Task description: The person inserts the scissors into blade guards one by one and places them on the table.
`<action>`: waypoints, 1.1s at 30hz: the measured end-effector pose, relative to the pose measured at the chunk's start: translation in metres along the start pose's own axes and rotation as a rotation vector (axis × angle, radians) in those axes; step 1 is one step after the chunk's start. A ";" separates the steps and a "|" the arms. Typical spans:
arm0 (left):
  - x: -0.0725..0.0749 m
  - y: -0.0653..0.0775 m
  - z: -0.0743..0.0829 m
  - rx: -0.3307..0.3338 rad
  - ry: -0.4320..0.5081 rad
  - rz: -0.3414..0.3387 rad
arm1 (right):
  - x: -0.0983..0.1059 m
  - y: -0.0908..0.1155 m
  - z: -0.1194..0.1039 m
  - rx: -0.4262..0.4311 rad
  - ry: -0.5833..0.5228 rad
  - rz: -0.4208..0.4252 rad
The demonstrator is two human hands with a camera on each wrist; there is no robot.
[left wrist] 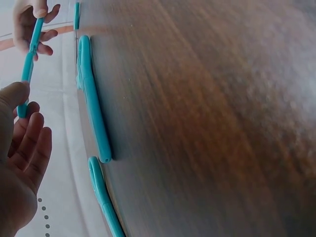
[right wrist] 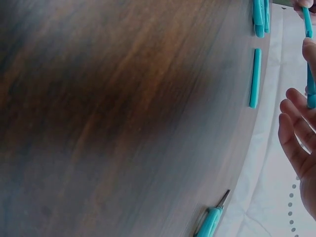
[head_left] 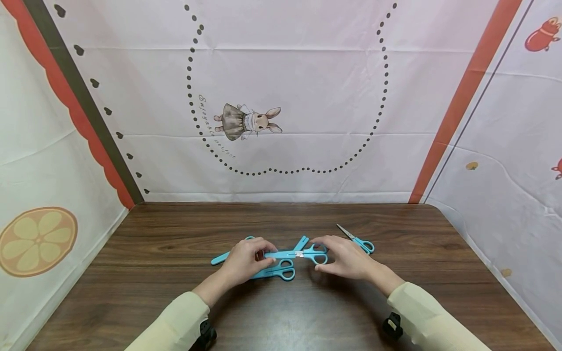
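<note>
Both hands hold one pair of turquoise scissors (head_left: pixel 287 254) level above the table. My left hand (head_left: pixel 248 261) pinches the end of its turquoise blade cover (left wrist: pixel 26 74) between thumb and fingers. The looped handles are held by my right hand (head_left: pixel 347 256), thumb on the near side; a bit of metal shows between cover and handles. Below lies a second pair of covered scissors (head_left: pixel 274 271), partly hidden by the left hand. Another covered pair (head_left: pixel 220 258) lies behind that hand. A loose turquoise cover (right wrist: pixel 256 79) rests on the table beyond the held scissors.
Uncovered scissors (head_left: pixel 361 244) lie right of the right hand, blades pointing to the back left. The brown wooden table (head_left: pixel 281 321) ends at a printed white cloth (head_left: pixel 307 97) hanging behind it. Similar cloth stands at both sides.
</note>
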State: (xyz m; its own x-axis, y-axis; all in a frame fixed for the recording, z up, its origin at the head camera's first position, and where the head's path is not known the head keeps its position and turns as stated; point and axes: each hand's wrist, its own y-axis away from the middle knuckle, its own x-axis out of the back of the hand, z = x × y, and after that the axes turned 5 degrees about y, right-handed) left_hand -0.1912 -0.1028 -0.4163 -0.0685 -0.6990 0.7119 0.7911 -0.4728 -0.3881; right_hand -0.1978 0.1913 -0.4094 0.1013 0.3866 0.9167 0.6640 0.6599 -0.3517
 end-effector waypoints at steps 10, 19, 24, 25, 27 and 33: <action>0.000 0.001 0.001 0.010 -0.049 0.002 | 0.001 0.001 0.001 -0.017 0.024 0.015; 0.000 0.001 0.001 0.030 -0.130 0.007 | 0.002 0.002 0.000 -0.086 0.002 0.011; -0.002 0.000 0.001 0.043 -0.146 0.014 | 0.002 0.002 0.000 -0.086 -0.002 0.024; -0.002 0.000 0.001 0.046 -0.151 0.015 | 0.001 0.002 -0.001 -0.089 -0.003 0.025; -0.003 0.000 0.001 0.050 -0.162 0.020 | 0.001 0.002 -0.001 -0.095 -0.009 0.028; -0.004 0.000 0.003 0.049 -0.203 0.051 | -0.001 0.002 -0.002 -0.109 -0.046 0.032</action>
State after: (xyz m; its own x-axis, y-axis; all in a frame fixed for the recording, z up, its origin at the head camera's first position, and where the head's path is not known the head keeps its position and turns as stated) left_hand -0.1890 -0.0983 -0.4167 0.0922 -0.5964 0.7974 0.8196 -0.4093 -0.4009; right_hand -0.1957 0.1910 -0.4100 0.0913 0.4369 0.8949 0.7381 0.5735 -0.3553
